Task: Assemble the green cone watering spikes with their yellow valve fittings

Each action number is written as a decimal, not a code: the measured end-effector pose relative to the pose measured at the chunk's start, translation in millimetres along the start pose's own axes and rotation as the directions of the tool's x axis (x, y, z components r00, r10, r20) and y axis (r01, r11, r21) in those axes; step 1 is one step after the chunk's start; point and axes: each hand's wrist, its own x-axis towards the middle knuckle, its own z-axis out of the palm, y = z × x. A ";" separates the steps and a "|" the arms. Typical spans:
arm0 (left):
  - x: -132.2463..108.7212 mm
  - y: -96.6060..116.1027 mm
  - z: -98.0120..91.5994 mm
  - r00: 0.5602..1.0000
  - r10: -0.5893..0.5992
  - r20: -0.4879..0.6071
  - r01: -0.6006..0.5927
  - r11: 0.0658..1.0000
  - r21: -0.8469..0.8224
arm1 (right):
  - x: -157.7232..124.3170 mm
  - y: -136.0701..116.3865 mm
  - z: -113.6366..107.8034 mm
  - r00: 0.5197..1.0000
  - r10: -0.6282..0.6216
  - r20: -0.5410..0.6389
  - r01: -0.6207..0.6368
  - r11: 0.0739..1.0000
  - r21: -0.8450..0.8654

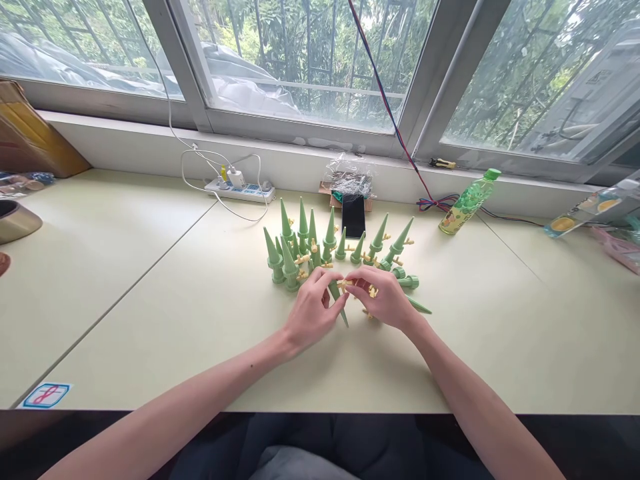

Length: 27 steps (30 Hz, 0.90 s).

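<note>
My left hand is closed round a green spike, whose tip points down toward the table's front. My right hand pinches a small yellow valve at the upper end of that spike, and the fingertips of both hands nearly meet there. Behind my hands stand several upright green spikes, many with yellow valves on their sides. More green parts lie beside my right hand, along with another spike lying flat. Some yellow pieces are partly hidden by my right hand.
A black phone leans near a small box with clear wrap. A power strip with white cables lies at the back left. At the back right are a green-capped bottle and another bottle. The table edge is in front.
</note>
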 end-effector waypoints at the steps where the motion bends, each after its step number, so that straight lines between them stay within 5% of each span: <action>1: -0.1 -0.7 0.4 1.000 0.006 -0.002 -0.006 1.000 0.005 | -0.1 0.3 0.1 1.000 -0.001 0.001 0.001 1.000 0.002; 27: -2.0 -4.9 4.2 0.998 0.066 0.015 -0.066 0.997 0.043 | 0.5 2.2 3.3 0.998 0.055 0.041 -0.051 0.995 -0.089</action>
